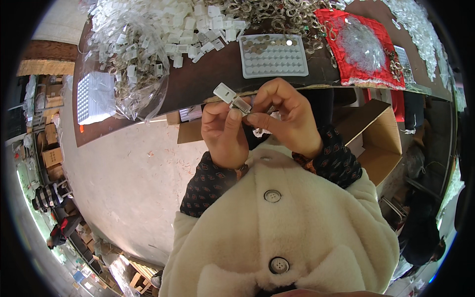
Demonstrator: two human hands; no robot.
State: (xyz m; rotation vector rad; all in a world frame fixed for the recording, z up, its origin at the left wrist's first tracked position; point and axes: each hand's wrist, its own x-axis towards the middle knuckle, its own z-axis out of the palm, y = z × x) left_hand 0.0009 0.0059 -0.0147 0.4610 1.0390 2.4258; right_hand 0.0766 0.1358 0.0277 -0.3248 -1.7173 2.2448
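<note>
L hand [225,141] holds sm. white case [231,97], lid flipped open, btwn thumb & fingers. R hand [292,119] pinched at case's near end; contents of pinch unclear. Both nr front edge of dark table [198,79]. On it: white cell tray [274,68] w/ round pcs [258,47] in upper rows, pile of white cases [195,24] behind-L, clear bag [154,99] L, red cloth [357,77] R w/ clear plastic clump [362,44].

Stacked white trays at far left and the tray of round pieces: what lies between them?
In the head view, a clear plastic bag with looped pieces, then bare brown tabletop.
</note>
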